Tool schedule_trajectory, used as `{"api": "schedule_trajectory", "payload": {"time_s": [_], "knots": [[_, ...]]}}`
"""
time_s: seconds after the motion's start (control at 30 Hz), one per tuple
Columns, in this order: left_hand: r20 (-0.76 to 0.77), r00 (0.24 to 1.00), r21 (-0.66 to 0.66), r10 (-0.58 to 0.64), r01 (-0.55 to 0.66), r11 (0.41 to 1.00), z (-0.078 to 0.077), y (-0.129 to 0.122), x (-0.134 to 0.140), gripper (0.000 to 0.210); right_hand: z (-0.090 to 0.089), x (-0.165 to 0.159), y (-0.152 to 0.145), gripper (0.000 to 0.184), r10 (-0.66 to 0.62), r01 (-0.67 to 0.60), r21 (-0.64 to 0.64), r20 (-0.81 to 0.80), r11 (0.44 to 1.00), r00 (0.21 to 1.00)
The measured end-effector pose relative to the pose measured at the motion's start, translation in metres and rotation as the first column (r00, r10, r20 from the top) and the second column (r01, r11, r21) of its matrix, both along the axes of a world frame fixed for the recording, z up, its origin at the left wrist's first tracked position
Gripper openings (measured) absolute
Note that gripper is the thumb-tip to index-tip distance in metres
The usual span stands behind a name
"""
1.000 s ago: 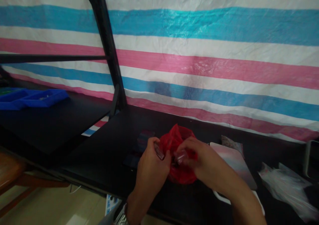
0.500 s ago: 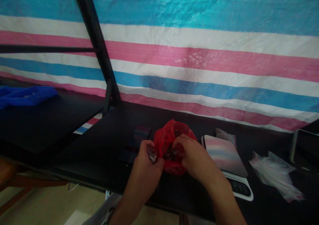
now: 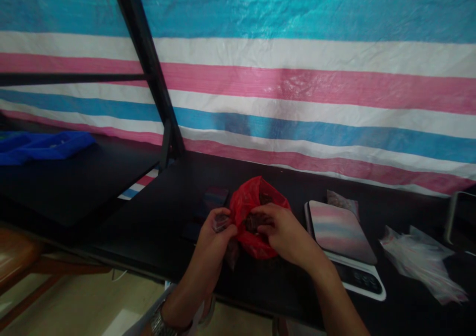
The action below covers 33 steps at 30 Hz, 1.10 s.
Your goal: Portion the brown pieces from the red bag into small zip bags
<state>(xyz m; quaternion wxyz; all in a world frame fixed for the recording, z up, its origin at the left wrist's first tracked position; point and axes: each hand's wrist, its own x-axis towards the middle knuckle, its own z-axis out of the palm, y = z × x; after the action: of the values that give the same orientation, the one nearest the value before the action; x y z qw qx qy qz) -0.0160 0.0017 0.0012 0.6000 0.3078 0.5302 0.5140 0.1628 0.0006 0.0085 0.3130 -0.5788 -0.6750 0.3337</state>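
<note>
Step in hand, as judged: loose dark pieces (image 3: 254, 222) are being picked out at the mouth of the red bag (image 3: 243, 199). The red bag stands open on the desk (image 3: 269, 289), between the hands and slightly beyond them. The left hand (image 3: 211, 242) grasps a small clear bag (image 3: 220, 221) beside the red bag's near-left edge. The right hand (image 3: 284, 229) reaches over the opposite edge; its thumb and fingers appear closed on some of the dark pieces. The next move appears to call for a steady pinch and for the clear bag's mouth to be spread; whether that mouth is open cannot be told.

Markings: the scale (image 3: 342, 229), right of the right hand, carries a dark panel (image 3: 359, 278) with marks too blurred to read. No brand or label is legible on the clear bags (image 3: 422, 264) farther right.
</note>
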Motion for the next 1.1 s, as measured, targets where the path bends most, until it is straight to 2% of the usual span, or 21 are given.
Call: {"api": "schedule_trajectory", "payload": {"time_s": [0.17, 0.27, 0.37, 0.5, 0.6, 0.7, 0.8, 0.9, 1.0, 1.1], "knots": [[-0.054, 0.998, 0.082, -0.031, 0.036, 0.996, -0.002, 0.003, -0.005, 0.056, -0.004, 0.001, 0.000, 0.043, 0.020, -0.032, -0.067, -0.175, 0.997, 0.984], [-0.158, 0.987, 0.228, -0.011, 0.047, 0.973, -0.006, 0.004, -0.008, 0.050, -0.003, 0.009, 0.001, 0.040, 0.044, -0.067, -0.074, -0.273, 0.995, 0.961], [-0.295, 0.956, 0.396, 0.015, 0.108, 0.912, -0.008, 0.002, -0.007, 0.034, 0.006, 0.018, 0.000, 0.033, 0.064, -0.087, -0.046, -0.360, 0.995, 0.931], [-0.403, 0.915, 0.444, -0.017, 0.212, 0.870, -0.009, -0.001, -0.003, 0.018, 0.023, 0.017, -0.004, 0.029, 0.107, -0.111, 0.018, -0.446, 0.994, 0.889], [-0.407, 0.912, 0.420, -0.053, 0.238, 0.876, -0.010, -0.001, 0.000, 0.019, 0.033, 0.003, -0.010, 0.030, 0.105, -0.080, 0.083, -0.378, 0.993, 0.920], [-0.394, 0.916, 0.390, -0.077, 0.242, 0.888, -0.012, -0.002, 0.000, 0.023, 0.041, -0.015, -0.016, 0.037, 0.097, -0.060, 0.175, -0.212, 0.983, 0.972], [-0.409, 0.908, 0.362, -0.090, 0.252, 0.898, -0.012, -0.001, 0.000, 0.028, 0.046, -0.029, -0.022, 0.046, 0.102, -0.096, 0.247, -0.011, 0.964, 0.995], [-0.415, 0.905, 0.354, -0.096, 0.257, 0.899, -0.010, -0.001, 0.001, 0.028, 0.049, -0.034, -0.025, 0.058, 0.101, -0.148, 0.307, 0.163, 0.940, 0.981], [-0.416, 0.905, 0.352, -0.090, 0.251, 0.902, -0.009, -0.001, 0.002, 0.030, 0.050, -0.034, -0.025, 0.061, 0.114, -0.177, 0.354, 0.192, 0.918, 0.975], [-0.407, 0.910, 0.372, -0.083, 0.247, 0.895, -0.012, 0.000, 0.002, 0.028, 0.053, -0.029, -0.024, 0.051, 0.107, -0.140, 0.389, 0.104, 0.911, 0.989]]}}
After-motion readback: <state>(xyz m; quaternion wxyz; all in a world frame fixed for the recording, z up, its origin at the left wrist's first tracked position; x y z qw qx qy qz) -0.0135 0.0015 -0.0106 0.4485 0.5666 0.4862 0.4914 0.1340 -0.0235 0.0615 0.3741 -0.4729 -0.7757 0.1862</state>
